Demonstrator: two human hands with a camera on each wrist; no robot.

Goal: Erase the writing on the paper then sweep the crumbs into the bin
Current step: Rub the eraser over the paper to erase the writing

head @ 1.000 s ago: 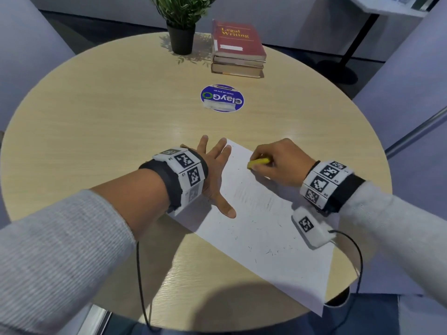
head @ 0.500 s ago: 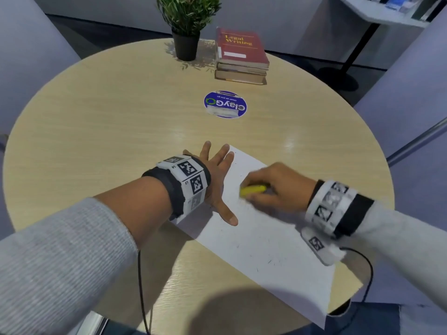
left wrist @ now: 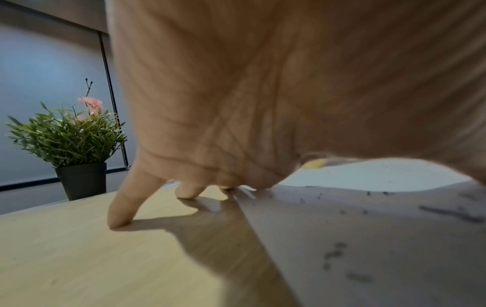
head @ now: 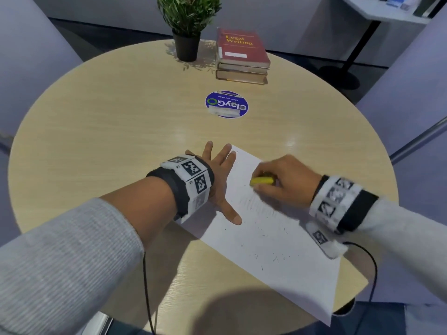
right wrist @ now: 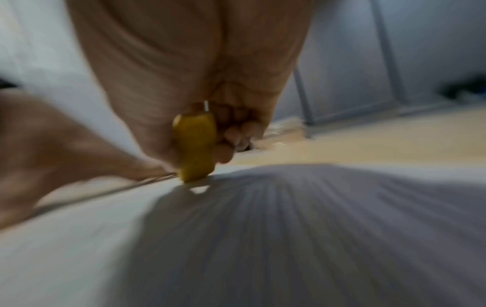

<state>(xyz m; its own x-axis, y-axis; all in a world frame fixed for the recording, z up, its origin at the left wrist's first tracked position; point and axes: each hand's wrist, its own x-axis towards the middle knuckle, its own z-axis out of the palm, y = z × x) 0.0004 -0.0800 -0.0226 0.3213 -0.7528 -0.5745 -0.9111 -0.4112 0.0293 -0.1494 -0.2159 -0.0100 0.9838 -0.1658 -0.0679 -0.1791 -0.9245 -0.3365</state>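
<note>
A white sheet of paper (head: pixel 271 240) lies slanted on the round wooden table (head: pixel 121 131), with faint pencil marks and dark eraser crumbs (head: pixel 275 258) scattered on it. My left hand (head: pixel 221 180) lies flat with spread fingers on the paper's left edge, pressing it down. My right hand (head: pixel 283 182) grips a yellow eraser (head: pixel 261 181) whose tip touches the paper near its upper end. The right wrist view is blurred and shows the eraser (right wrist: pixel 196 145) standing on the paper (right wrist: pixel 236 249). In the left wrist view crumbs (left wrist: pixel 334 254) dot the paper (left wrist: pixel 368 238). No bin is in view.
A round blue ClayGO sticker (head: pixel 226 104) lies at the table's middle. At the far edge stand a potted plant (head: pixel 187 25) and a stack of books with a red one on top (head: pixel 242 56). The paper's near corner overhangs the table edge.
My right hand slid the eraser down the paper toward me, then back up toward its upper end. My left hand stayed pressed on the sheet.
</note>
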